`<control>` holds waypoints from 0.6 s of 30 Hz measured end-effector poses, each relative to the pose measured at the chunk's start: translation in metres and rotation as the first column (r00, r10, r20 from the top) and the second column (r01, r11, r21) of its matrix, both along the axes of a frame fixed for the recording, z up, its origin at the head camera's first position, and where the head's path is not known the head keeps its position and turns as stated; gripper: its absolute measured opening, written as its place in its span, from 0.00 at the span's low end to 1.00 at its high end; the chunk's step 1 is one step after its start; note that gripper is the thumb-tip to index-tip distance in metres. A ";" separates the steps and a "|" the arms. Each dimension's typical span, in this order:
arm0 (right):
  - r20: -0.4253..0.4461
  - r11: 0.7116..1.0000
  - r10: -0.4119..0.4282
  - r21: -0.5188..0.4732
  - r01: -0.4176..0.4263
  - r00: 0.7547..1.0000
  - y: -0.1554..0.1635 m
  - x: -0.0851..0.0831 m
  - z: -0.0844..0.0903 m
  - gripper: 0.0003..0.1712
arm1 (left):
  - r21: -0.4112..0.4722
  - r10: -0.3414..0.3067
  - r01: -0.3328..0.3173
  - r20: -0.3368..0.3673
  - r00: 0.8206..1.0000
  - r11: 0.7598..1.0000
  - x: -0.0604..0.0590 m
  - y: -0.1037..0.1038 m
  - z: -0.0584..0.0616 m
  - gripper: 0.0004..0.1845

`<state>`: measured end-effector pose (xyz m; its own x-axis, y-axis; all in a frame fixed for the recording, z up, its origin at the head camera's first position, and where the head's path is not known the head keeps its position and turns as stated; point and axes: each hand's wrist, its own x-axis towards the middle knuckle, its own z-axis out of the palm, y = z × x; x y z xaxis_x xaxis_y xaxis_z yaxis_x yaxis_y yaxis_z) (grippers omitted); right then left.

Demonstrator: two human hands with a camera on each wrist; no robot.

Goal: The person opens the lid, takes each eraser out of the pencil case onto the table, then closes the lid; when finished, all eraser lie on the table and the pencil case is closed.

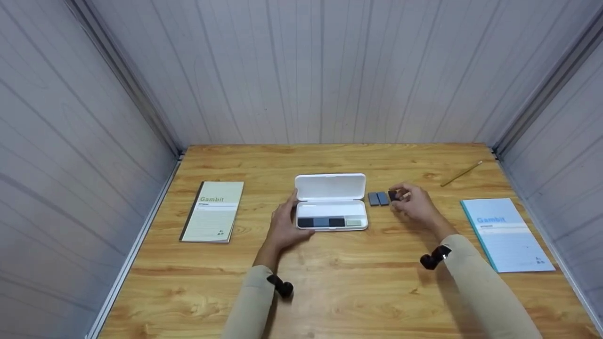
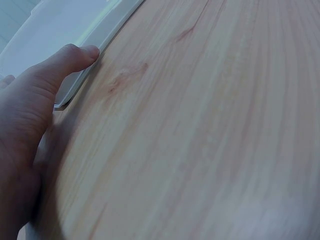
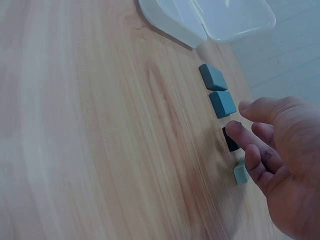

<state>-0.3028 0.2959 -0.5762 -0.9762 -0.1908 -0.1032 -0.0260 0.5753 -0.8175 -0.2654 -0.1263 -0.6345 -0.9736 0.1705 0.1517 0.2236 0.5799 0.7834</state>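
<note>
My left hand (image 1: 283, 221) grips the left end of an open white pencil case (image 1: 330, 187), its thumb on the front edge in the left wrist view. A row of block-like erasers, dark, blue-grey and pale green (image 1: 353, 222), lies along the front of the case. To the right of the case, my right hand (image 1: 415, 205) has its thumb and fingers around a black eraser (image 3: 230, 139), partly hidden by a fingertip. Two blue-grey erasers (image 1: 378, 198) lie side by side between case and hand. A pale green eraser (image 3: 241, 173) shows under the right hand in the right wrist view.
On the left of the wooden table (image 1: 348, 282) lies a cream notebook (image 1: 213, 216). A blue-edged notebook (image 1: 509, 240) lies on the right, with a pencil (image 1: 461, 173) behind it. Panel walls (image 1: 301, 70) enclose the table's back and sides.
</note>
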 end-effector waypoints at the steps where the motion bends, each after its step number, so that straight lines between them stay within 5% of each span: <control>1: -0.007 1.000 0.006 0.005 -0.006 1.000 -0.001 0.001 0.001 0.25 | 0.001 0.000 0.000 -0.001 1.000 1.000 0.000 0.000 0.000 0.72; 18: -0.158 0.979 0.196 0.082 -0.185 0.968 -0.034 0.019 0.000 0.19 | 0.007 -0.004 0.004 0.006 1.000 1.000 0.003 0.001 0.003 0.72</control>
<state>-0.2839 0.2621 -0.5762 -0.9272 -0.3726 0.0369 -0.2710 0.5997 -0.7530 -0.2619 -0.1256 -0.6316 -0.9739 0.1733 0.1469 0.2210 0.5734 0.7889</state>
